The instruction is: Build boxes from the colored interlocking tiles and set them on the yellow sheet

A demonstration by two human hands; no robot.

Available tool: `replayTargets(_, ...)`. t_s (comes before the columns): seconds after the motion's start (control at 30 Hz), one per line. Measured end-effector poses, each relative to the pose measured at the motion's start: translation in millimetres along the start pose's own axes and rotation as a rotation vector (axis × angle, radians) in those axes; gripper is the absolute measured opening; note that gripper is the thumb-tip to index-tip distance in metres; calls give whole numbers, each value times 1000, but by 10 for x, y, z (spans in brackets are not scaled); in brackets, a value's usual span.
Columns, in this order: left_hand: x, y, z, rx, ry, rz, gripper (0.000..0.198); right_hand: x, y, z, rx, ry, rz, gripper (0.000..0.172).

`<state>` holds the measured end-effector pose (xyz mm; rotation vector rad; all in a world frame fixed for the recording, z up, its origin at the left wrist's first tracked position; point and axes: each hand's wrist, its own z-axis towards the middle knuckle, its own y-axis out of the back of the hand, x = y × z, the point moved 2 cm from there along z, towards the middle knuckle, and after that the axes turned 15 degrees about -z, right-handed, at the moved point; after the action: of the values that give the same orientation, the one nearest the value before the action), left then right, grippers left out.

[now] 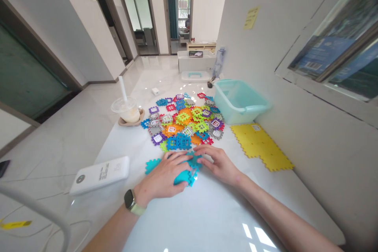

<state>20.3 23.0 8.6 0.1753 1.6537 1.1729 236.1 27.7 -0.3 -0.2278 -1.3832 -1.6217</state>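
Observation:
My left hand (163, 175) lies flat on a group of joined teal interlocking tiles (189, 173) on the white table, fingers spread over them; a watch sits on that wrist. My right hand (217, 163) rests on the right side of the same teal tiles, fingers stretched out and pressing down. Another teal tile (152, 164) pokes out to the left of my left hand. Just beyond the hands lies a heap of several coloured tiles (186, 120): blue, orange, green, purple, red and grey.
A sheet of joined yellow tiles (261, 145) lies at the right by the wall. A teal plastic bin (239, 100) stands behind it. A lidded drink cup with straw (126, 108) and a white power bank (100, 174) sit to the left.

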Motion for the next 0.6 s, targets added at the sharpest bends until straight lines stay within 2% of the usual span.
replayTargets(0.2,-6,10,4,27,13,9,36,-361,91,20,-213,-291,-70,23)
replayTargets(0.3,-10,13,3,24,10,5,37,-440,177,27,-230,-327,-102,28)
replayTargets(0.4,1,7,-1,3,6,-12,37,-348,268,22,-117,-279,-107,25)
replayTargets(0.53,29,-19,-10,-37,2,-39,37,-109,239,-5,234,-103,-187,14)
replayTargets(0.6,36,-30,-11,-55,4,-51,38,-41,174,-14,318,-38,-247,15)
